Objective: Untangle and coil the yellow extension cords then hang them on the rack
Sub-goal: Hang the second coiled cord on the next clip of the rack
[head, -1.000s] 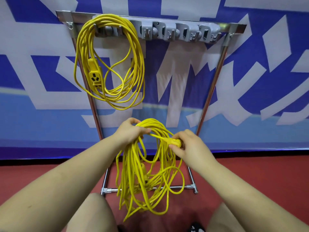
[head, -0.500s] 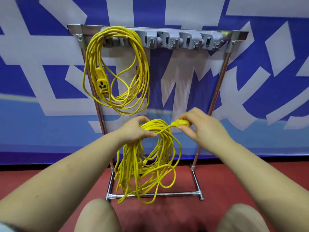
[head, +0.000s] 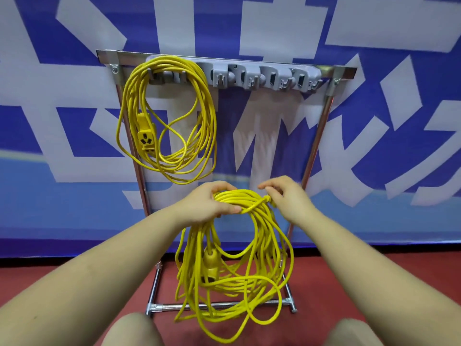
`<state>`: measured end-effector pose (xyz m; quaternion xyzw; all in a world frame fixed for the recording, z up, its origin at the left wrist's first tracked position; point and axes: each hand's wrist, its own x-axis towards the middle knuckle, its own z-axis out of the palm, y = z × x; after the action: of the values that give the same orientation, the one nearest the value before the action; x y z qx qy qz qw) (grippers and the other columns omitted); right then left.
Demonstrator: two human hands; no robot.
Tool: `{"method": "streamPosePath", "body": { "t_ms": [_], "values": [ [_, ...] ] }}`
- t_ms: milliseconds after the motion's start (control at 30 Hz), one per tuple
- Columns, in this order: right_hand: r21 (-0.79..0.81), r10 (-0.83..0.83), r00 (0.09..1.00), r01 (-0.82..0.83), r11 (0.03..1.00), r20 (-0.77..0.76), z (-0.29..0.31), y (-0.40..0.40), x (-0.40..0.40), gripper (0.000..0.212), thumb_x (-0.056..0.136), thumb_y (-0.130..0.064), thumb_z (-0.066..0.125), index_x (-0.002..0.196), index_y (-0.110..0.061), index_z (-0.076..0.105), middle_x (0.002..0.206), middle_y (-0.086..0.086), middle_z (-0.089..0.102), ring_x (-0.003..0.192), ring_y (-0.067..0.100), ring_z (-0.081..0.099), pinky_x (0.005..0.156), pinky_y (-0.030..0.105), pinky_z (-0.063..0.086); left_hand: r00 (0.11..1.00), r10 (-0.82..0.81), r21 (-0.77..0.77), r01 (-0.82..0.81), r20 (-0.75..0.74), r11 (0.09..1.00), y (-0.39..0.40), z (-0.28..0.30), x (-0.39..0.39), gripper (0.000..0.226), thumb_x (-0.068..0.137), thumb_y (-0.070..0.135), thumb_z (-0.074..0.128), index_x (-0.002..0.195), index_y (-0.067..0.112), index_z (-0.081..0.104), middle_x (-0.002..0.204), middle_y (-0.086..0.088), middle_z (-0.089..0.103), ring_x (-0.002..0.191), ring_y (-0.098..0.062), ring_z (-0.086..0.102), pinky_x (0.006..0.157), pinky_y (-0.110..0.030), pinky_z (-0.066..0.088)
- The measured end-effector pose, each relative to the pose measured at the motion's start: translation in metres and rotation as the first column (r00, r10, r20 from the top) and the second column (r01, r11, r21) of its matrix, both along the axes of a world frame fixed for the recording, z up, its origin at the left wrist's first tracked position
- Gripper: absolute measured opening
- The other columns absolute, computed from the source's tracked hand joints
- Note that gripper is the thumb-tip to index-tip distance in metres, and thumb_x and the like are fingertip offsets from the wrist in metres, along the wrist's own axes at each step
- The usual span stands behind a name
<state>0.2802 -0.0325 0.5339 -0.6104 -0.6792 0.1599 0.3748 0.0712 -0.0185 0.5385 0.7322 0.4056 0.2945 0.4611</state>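
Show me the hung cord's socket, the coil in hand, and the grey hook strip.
Hung cord's socket (head: 145,138), head view, on its front face.
Held coil (head: 259,243), head view, right-side loops.
Grey hook strip (head: 264,76), head view, mid-strip.

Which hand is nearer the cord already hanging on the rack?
Left. The left hand sits just below the hung cord, gripping the second coil; the right hand is below it and farther right.

It looks like a staged indoor spot such as a sports hall or event space: a big blue banner (head: 374,121) with large white lettering covers the wall, the floor (head: 50,278) is red and smooth, and a bare metal rack (head: 316,146) stands before it.
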Motion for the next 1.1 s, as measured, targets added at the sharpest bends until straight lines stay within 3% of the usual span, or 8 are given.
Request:
{"method": "streamPosePath", "body": {
  "t_ms": [100, 233, 333, 433, 633, 767, 867, 1100],
  "values": [
    [0.152, -0.171, 0.965, 0.202, 0.967, -0.198, -0.012, -0.009, -0.006, 0.012, 0.09, -0.015, 0.056, 0.093, -0.014, 0.067, 0.089, 0.003, 0.065, 0.085, 0.019, 0.06, 0.08, 0.036, 0.049, 0.998, 0.023, -0.01, -0.022, 0.066, 1.0, -0.001, 0.004, 0.006, 0.023, 0.076, 0.011, 0.077, 0.091, 0.02, 0.063, 0.071, 0.001, 0.062, 0.061, -0.01, 0.056, 0.059, -0.024, 0.046],
    [0.301, -0.413, 0.905, 0.425, 0.854, -0.105, -0.015, -0.018, -0.01, 0.016, 0.09, -0.028, 0.057, 0.092, -0.017, 0.069, 0.082, 0.006, 0.069, 0.084, 0.029, 0.061, 0.073, 0.039, 0.046, 0.989, 0.057, -0.014, -0.056, 0.137, 0.998, 0.001, 0.007, 0.013, 0.019, 0.078, 0.009, 0.073, 0.091, 0.018, 0.063, 0.064, 0.006, 0.061, 0.059, -0.01, 0.055, 0.058, -0.025, 0.046],
    [0.135, -0.297, 0.95, 0.309, 0.942, -0.098, -0.013, -0.027, -0.015, 0.038, 0.097, -0.039, 0.04, 0.117, -0.017, 0.063, 0.115, 0.009, 0.066, 0.113, 0.028, 0.055, 0.089, 0.036, 0.042, 0.979, 0.094, -0.033, -0.089, 0.182, 0.995, 0.003, 0.01, 0.015, 0.017, 0.078, 0.013, 0.074, 0.091, 0.017, 0.063, 0.064, 0.007, 0.061, 0.06, -0.011, 0.055, 0.06, -0.028, 0.045],
    [0.057, -0.02, 0.999, 0.021, 0.998, -0.028, -0.012, -0.034, -0.014, 0.072, 0.086, -0.06, 0.042, 0.144, -0.019, 0.033, 0.152, 0.001, 0.03, 0.144, 0.014, 0.015, 0.117, 0.038, 0.016, 0.969, 0.092, -0.066, -0.079, 0.228, 0.995, 0.005, 0.013, 0.012, 0.025, 0.072, 0.015, 0.078, 0.093, 0.014, 0.064, 0.065, 0.004, 0.06, 0.058, -0.011, 0.055, 0.059, -0.028, 0.044],
    [-0.034, -0.018, 0.963, 0.028, 0.999, 0.267, -0.004, -0.025, -0.015, 0.106, 0.069, -0.056, 0.07, 0.15, -0.022, 0.01, 0.158, -0.003, 0.004, 0.145, 0.012, -0.005, 0.119, 0.038, 0.001, 0.973, 0.032, -0.082, -0.013, 0.229, 0.997, 0.0, 0.021, 0.012, 0.033, 0.065, 0.017, 0.077, 0.094, 0.011, 0.062, 0.068, 0.0, 0.06, 0.057, -0.01, 0.054, 0.059, -0.026, 0.044],
    [-0.027, -0.059, 0.971, 0.067, 0.997, 0.232, 0.004, -0.018, -0.02, 0.085, 0.073, -0.037, 0.074, 0.143, -0.019, 0.031, 0.152, 0.001, 0.028, 0.143, 0.016, 0.016, 0.112, 0.028, 0.02, 0.976, -0.022, -0.08, 0.04, 0.216, 0.996, -0.004, 0.026, 0.014, 0.034, 0.064, 0.02, 0.073, 0.096, 0.012, 0.063, 0.069, 0.001, 0.06, 0.059, -0.011, 0.055, 0.059, -0.024, 0.045],
    [-0.059, -0.013, 0.985, 0.024, 0.998, 0.173, 0.013, -0.02, -0.018, 0.049, 0.076, -0.023, 0.069, 0.122, -0.023, 0.052, 0.116, -0.001, 0.061, 0.111, 0.018, 0.055, 0.078, 0.021, 0.04, 0.983, -0.058, -0.076, 0.072, 0.171, 0.995, -0.005, 0.033, 0.01, 0.036, 0.066, 0.019, 0.075, 0.099, 0.013, 0.062, 0.073, -0.001, 0.06, 0.062, -0.012, 0.056, 0.061, -0.024, 0.047],
    [-0.038, -0.026, 1.0, 0.027, 0.999, 0.007, 0.029, -0.022, -0.015, 0.018, 0.073, -0.018, 0.071, 0.071, -0.022, 0.054, 0.064, -0.006, 0.056, 0.062, 0.013, 0.052, 0.049, 0.013, 0.037, 0.977, -0.048, 0.146, 0.079, -0.209, 0.986, -0.004, 0.062, 0.005, 0.048, 0.07, 0.027, 0.082, 0.111, 0.026, 0.057, 0.092, 0.006, 0.063, 0.084, -0.01, 0.06, 0.078, -0.025, 0.048]
  ]
}}
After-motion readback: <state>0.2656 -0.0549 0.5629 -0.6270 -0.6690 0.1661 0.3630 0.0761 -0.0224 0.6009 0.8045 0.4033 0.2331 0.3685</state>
